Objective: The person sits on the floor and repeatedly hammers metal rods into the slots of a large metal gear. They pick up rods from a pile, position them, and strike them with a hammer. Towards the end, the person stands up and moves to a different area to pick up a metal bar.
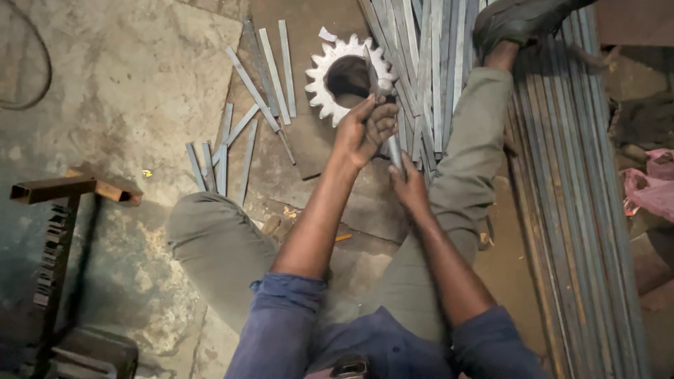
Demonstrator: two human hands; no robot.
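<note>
Left hand point(364, 132): closed around the upper metal strip point(382, 112).
Right hand point(409, 188): gripped on its lower end — probably.
Done: cut pieces point(232, 151) laid beside gear ring point(347, 78).
Left: long bars point(576, 182) — many uncut.

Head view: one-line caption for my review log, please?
Seated on a workshop floor, left hand and right hand grip a metal strip over a toothed gear ring.

Shirt: dark blue, w/ sleeves point(289, 295) rolled up above elbows, cuffs bunched; fabric creased. Forearms bare, no watch or gloves. Left hand point(363, 130) & right hand point(411, 188) bare, no rings visible. Trousers point(221, 245): olive-green, dusty, creased at knees. Shoe point(516, 21): dark, worn-looking, scuffed; ankle bare betw. shoe & trouser hem.
</note>
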